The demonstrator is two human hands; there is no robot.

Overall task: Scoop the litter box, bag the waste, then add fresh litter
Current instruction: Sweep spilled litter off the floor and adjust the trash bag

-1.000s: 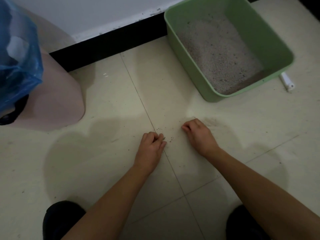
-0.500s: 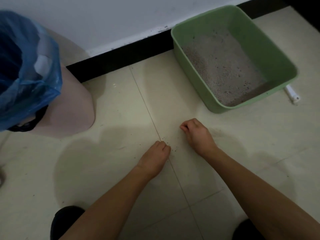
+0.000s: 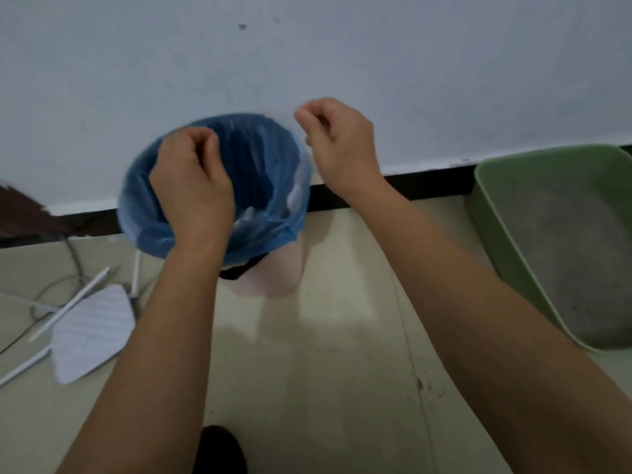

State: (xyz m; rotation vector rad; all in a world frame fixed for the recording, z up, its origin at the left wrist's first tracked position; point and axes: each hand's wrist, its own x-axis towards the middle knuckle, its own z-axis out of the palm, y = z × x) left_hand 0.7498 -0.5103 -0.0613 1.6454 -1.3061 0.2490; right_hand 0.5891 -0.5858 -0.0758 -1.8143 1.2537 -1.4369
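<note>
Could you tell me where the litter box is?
Head view: the litter box sits on the floor at the right edge, by the wall, right of the bin.

The bag [image 3: 273, 172] is blue; the bin [image 3: 278, 268] pale pink; the litter box [image 3: 485, 213] green, its litter [image 3: 564, 254] speckled grey; wall [image 3: 342, 46] white; skirting [image 3: 427, 186] black; floor [image 3: 325, 371] cream; a mop pad [image 3: 92, 330] white, faintly striped.

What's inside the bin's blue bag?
Inside the blue bag only pale shapes show, low down. The left hand covers the opening's left part, hiding the rest.
</note>
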